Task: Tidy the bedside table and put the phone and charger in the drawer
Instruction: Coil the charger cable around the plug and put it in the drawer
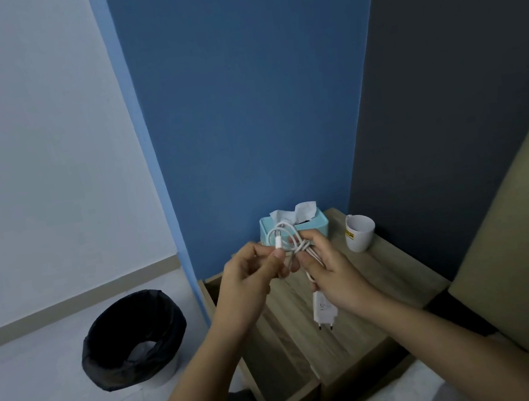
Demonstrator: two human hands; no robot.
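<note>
Pale floor tiles and a white wall filled the left side, where a black-lined waste bin [132, 339] stood well apart from the wooden bedside table [390, 284] set against a blue wall. Over the table's left half, the left hand [251, 282] pinched the small connector end of the white charger cable [292, 241] between thumb and fingertips. Just beside it, the right hand [333, 272] had its fingers closed around the coiled loops, the wrapped bundle between both hands, while the white plug adapter [324, 310] hung below it, prongs down, above the tabletop. Behind the hands, at the table's back edge, sat a teal tissue box [312, 224]; a white mug [360, 232] stood near the back right corner. By my reading, the cable was nearly bundled but not stowed. No phone could be seen, and whether the drawer stood open could not be told.
</note>
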